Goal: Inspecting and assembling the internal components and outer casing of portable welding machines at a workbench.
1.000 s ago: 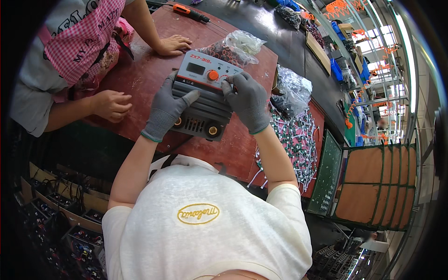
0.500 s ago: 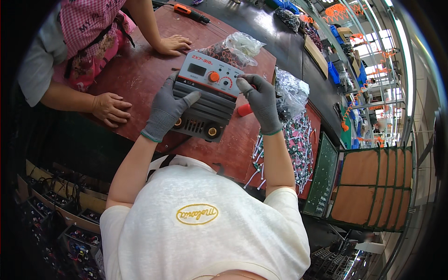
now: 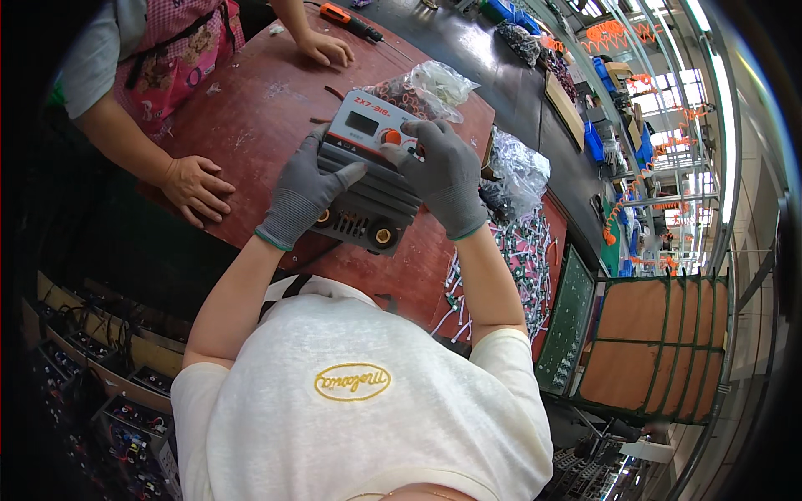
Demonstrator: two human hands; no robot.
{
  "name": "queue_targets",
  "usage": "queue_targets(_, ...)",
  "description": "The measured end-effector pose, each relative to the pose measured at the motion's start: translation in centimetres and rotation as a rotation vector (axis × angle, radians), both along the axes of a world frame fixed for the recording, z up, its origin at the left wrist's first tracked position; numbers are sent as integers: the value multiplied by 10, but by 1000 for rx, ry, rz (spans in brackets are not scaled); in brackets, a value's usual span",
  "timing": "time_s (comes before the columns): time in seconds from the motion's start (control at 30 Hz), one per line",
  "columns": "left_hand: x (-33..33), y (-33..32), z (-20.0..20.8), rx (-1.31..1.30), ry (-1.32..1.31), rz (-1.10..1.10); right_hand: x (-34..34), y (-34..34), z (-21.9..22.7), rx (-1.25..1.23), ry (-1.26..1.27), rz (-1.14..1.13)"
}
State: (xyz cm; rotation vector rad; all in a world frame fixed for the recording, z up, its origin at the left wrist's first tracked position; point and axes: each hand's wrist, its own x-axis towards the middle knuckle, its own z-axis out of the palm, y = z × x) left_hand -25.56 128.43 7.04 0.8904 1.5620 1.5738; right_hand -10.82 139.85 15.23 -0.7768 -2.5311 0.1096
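A grey inverter welding machine (image 3: 372, 174) is tilted up over the red tabletop, its panel toward the far side. My gloved left hand (image 3: 302, 192) grips its left side, thumb across the dark ribbed front. On the panel are a dark display (image 3: 362, 124) and an orange knob (image 3: 390, 137). My gloved right hand (image 3: 447, 177) covers the panel's right end, fingers bent in around a small dark knob (image 3: 418, 152). The thumb tip lies just below the orange knob. Whether a loose part is between these fingertips is hidden.
Across the red table (image 3: 259, 100), a co-worker's two hands (image 3: 196, 190) rest on it. An orange-and-black electric screwdriver (image 3: 351, 23) lies at the far edge. Beyond the machine is a bag of copper-coloured rings (image 3: 401, 93). White-wired small parts (image 3: 522, 267) are heaped at right.
My right hand has moved left from beside the machine onto the panel's right end. My left hand keeps its grip. The co-worker's far hand has shifted slightly away.
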Motion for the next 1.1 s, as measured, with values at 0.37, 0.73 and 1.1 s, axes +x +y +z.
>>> queue_targets(0.37,-1,0,1,8,0,-6,-11,6,-2,-44,-72,59)
queue_targets(0.73,-1,1,0,13,-9,-12,27,12,2,-195,-55,-145)
queue_targets(1.1,-2,1,4,-6,-10,-14,20,22,-19,-230,101,55)
